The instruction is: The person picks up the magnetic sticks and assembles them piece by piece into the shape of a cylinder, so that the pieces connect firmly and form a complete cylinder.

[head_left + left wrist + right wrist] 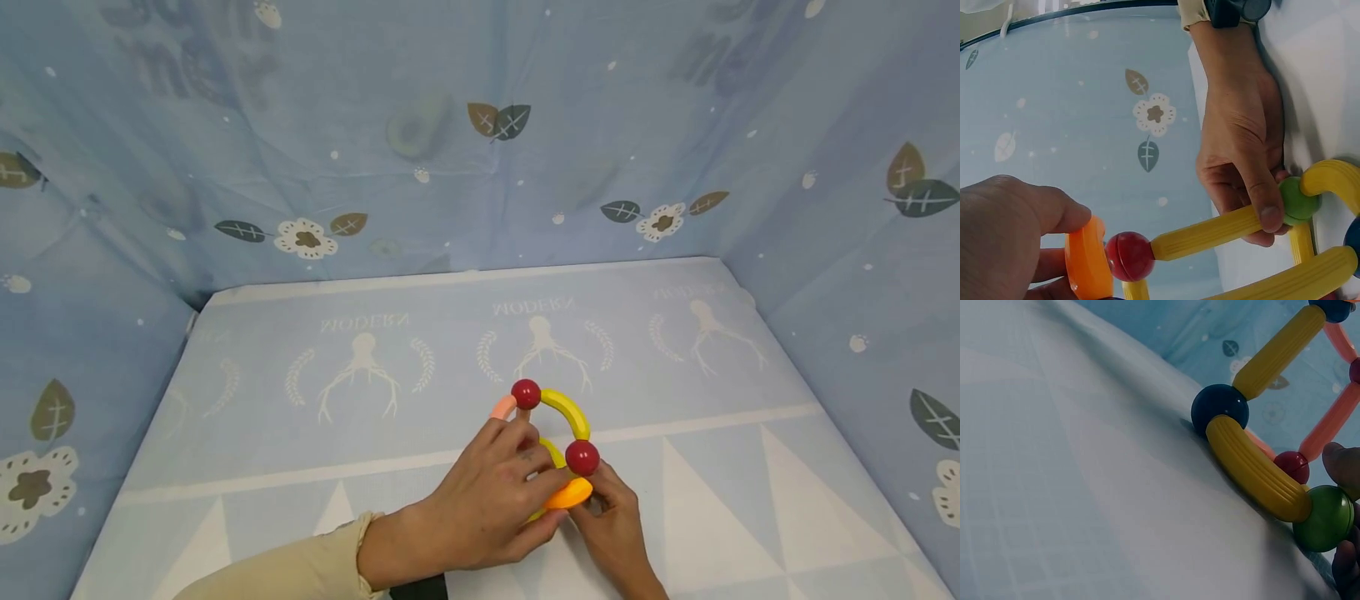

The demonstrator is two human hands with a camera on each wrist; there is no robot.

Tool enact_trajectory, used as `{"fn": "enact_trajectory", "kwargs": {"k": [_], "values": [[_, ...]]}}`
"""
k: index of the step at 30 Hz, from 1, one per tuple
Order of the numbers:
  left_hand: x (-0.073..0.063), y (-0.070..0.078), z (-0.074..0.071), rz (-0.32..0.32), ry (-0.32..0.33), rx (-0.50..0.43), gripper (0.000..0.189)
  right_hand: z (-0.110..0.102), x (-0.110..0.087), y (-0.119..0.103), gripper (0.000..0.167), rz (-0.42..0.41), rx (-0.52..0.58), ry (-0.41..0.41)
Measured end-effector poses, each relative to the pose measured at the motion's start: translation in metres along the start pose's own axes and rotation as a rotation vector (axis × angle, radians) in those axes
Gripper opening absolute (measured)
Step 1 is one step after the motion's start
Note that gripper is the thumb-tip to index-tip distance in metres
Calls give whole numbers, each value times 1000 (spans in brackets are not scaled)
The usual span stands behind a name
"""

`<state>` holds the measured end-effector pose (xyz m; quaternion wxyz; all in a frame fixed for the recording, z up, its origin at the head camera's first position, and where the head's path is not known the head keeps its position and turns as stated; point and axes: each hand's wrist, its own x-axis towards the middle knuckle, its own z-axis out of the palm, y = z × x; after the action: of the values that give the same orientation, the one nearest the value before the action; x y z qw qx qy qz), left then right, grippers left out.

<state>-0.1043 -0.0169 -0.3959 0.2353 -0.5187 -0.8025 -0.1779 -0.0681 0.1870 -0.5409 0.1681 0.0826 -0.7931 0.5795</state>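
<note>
A toy frame of coloured rods and balls stands on the table between both hands. My left hand (491,500) pinches an orange curved rod (1087,259) between thumb and fingers, where it meets a red ball (1129,257). Low on the frame, the right hand (1241,144) pinches a green ball (1324,519) and the end of a straight yellow rod (1207,236). A curved yellow rod (1257,469) links the green ball to a dark blue ball (1220,411). Pink rods (1332,422) form the far side. In the head view, the left hand hides much of the frame.
The patterned pale blue cloth (360,467) covers the table. Printed fabric walls (465,183) rise behind it and on both sides. Part of a black object (420,588) shows under the left sleeve at the near edge.
</note>
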Motion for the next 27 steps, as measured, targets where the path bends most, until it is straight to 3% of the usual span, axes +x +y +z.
{"fn": "enact_trajectory", "kwargs": {"k": [8,15,22,27], "values": [[-1,1,-2,-13,-23,22,21,-2,1,-1,31,-32,-33,-19],[-2,0,-1,-80,-49,13,18,-4,5,-1,27,-101,12,-42],[-4,-2,1,-104,-76,24,18,-3,5,-2,27,-35,4,-53],[-7,-1,0,-91,-30,54,19,-4,3,-3,27,-34,-18,-54]]}}
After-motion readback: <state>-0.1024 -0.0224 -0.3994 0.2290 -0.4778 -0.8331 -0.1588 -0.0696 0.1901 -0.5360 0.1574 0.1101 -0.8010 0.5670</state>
